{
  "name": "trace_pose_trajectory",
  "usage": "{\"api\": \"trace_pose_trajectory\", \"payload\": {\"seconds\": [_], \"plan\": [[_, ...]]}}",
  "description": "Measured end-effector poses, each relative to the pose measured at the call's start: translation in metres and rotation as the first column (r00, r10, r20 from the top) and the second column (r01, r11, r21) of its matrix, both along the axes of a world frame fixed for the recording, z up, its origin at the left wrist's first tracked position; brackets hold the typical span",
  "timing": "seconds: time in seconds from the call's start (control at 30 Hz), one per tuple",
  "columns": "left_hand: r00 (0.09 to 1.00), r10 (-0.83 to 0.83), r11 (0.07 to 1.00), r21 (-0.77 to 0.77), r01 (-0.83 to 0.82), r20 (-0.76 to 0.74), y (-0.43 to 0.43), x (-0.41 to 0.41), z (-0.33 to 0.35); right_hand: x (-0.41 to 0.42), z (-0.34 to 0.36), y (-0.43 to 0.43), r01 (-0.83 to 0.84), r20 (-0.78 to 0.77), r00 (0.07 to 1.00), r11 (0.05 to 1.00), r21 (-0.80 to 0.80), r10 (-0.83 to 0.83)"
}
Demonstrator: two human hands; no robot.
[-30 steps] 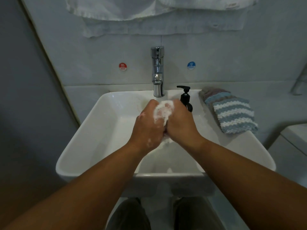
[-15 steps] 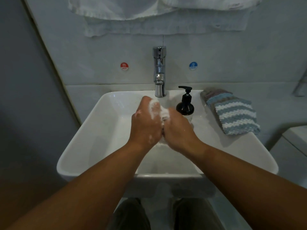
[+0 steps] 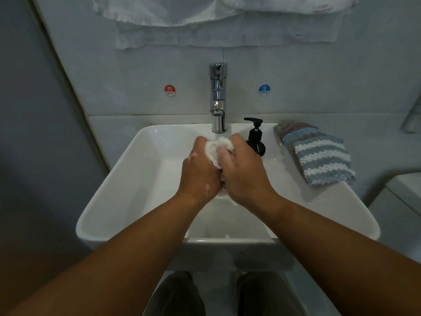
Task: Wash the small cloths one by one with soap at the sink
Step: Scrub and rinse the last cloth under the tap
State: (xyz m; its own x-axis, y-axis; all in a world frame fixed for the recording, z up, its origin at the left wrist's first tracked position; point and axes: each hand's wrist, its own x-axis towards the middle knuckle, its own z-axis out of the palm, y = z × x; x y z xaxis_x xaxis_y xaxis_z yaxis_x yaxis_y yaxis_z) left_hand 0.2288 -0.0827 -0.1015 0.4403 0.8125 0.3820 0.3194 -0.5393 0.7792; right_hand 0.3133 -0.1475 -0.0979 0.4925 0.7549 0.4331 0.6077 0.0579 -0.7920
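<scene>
Over the white sink (image 3: 127,192), my left hand (image 3: 199,172) and my right hand (image 3: 243,174) are pressed together, both gripping a small foam-covered white cloth (image 3: 217,149) bunched between them, just below the chrome tap (image 3: 218,99). Most of the cloth is hidden inside my fists. A black soap pump bottle (image 3: 256,137) stands right behind my right hand. A pile of small knitted cloths (image 3: 319,156), the top one blue and white striped, lies on the sink's right rim.
White towels (image 3: 205,17) hang on the wall above the tap. A red hot sticker (image 3: 170,90) and a blue cold sticker (image 3: 264,90) flank the tap. A white fixture (image 3: 403,197) sits at the right edge, a grey wall to the left.
My hands have kept rubbing the soapy cloth. The right hand slid forward towards the tap and the left drew back slightly, so more of the foamy cloth shows between them.
</scene>
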Motion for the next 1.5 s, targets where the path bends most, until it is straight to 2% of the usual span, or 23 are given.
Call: {"api": "trace_pose_trajectory", "payload": {"seconds": [0.07,0.13,0.17,0.23,0.3,0.33,0.4,0.43,0.5,0.57,0.6,0.67,0.77,0.87,0.97,1.03,1.13,1.2,1.23,1.3,1.37,1.43,1.5], "plan": [[0.992,-0.128,0.991,-0.04,0.128,0.002,-0.006,-0.001,-0.001,0.008,0.003,0.007,0.125,-0.046,0.991,0.992,-0.006,-0.125],[0.978,-0.196,0.979,-0.038,0.199,0.071,-0.01,-0.002,-0.001,0.017,-0.002,0.011,0.155,0.01,0.988,0.98,-0.124,-0.155],[0.979,-0.182,0.983,-0.012,0.184,0.094,-0.009,-0.002,0.0,0.018,-0.005,0.011,0.106,0.038,0.994,0.978,-0.18,-0.101],[0.992,-0.044,0.999,0.032,0.04,0.118,-0.004,-0.001,0.002,0.012,-0.009,0.007,-0.001,0.064,0.998,0.966,-0.259,0.018],[0.993,0.08,0.996,0.029,-0.083,0.084,0.0,-0.001,0.004,0.004,-0.01,0.004,-0.039,0.052,0.997,0.984,-0.175,0.049],[0.997,0.069,0.997,0.025,-0.071,0.046,0.001,-0.001,0.003,0.001,-0.007,0.003,-0.026,0.03,0.999,0.995,-0.093,0.029],[0.998,-0.054,0.998,0.01,0.054,-0.01,-0.003,-0.002,0.001,0.003,0.0,0.004,0.065,-0.015,0.998,0.998,0.019,-0.064],[0.993,-0.12,0.993,-0.003,0.12,-0.01,-0.005,-0.003,0.0,0.006,0.002,0.005,0.115,-0.04,0.993,0.993,0.012,-0.114],[0.982,-0.18,0.983,-0.03,0.182,0.064,-0.01,-0.005,0.0,0.013,0.0,0.007,0.129,-0.031,0.991,0.984,-0.123,-0.134],[0.988,-0.102,0.995,0.026,0.1,0.117,-0.007,-0.003,0.003,0.011,-0.004,0.005,0.051,0.03,0.999,0.957,-0.285,-0.044],[0.992,-0.024,0.999,0.044,0.019,0.124,-0.004,-0.002,0.004,0.007,-0.005,0.003,0.019,0.056,0.998,0.953,-0.303,-0.002],[0.992,0.081,0.996,0.018,-0.083,0.096,0.0,-0.003,0.006,-0.001,-0.004,0.0,-0.036,0.048,0.998,0.982,-0.183,0.045],[0.998,-0.042,0.999,-0.01,0.042,-0.036,-0.004,-0.003,0.004,0.002,-0.002,0.005,0.039,-0.024,0.999,0.999,-0.02,-0.04],[0.985,-0.172,0.985,-0.032,0.172,0.011,-0.011,-0.005,0.003,0.015,-0.004,0.013,0.165,0.01,0.986,0.977,-0.138,-0.165],[0.995,-0.053,0.998,0.024,0.051,0.08,-0.004,-0.003,0.004,0.008,-0.005,0.004,0.017,0.091,0.996,0.955,-0.296,0.011],[0.995,0.064,0.998,0.009,-0.065,0.081,0.001,-0.003,0.004,-0.001,-0.002,-0.002,-0.047,0.086,0.994,0.975,-0.216,0.066],[0.995,-0.038,0.999,0.009,0.039,-0.093,-0.001,-0.003,0.002,-0.001,0.001,0.002,0.022,-0.042,0.999,1.0,0.01,-0.022],[0.977,-0.149,0.988,0.022,0.154,-0.151,-0.005,-0.004,0.0,0.007,0.002,0.008,0.142,-0.067,0.987,0.989,-0.027,-0.144],[0.978,-0.177,0.983,0.023,0.18,-0.109,-0.006,-0.005,-0.001,0.01,0.001,0.008,0.171,-0.052,0.983,0.981,-0.089,-0.176],[0.987,-0.163,0.986,0.018,0.163,0.009,-0.008,-0.004,0.0,0.011,0.0,0.005,0.107,-0.008,0.994,0.971,-0.215,-0.111],[0.997,-0.033,0.998,0.052,0.03,0.072,-0.003,-0.001,0.001,0.006,-0.002,0.001,0.005,0.073,0.997,0.958,-0.286,0.017],[0.995,0.069,0.997,0.024,-0.071,0.068,0.003,-0.001,0.001,-0.001,-0.003,-0.001,-0.063,0.061,0.995,0.975,-0.215,0.078],[1.0,0.008,1.0,-0.005,-0.008,0.013,0.004,-0.001,-0.001,-0.002,0.002,-0.001,-0.044,-0.014,0.999,0.997,-0.066,0.043]]}}
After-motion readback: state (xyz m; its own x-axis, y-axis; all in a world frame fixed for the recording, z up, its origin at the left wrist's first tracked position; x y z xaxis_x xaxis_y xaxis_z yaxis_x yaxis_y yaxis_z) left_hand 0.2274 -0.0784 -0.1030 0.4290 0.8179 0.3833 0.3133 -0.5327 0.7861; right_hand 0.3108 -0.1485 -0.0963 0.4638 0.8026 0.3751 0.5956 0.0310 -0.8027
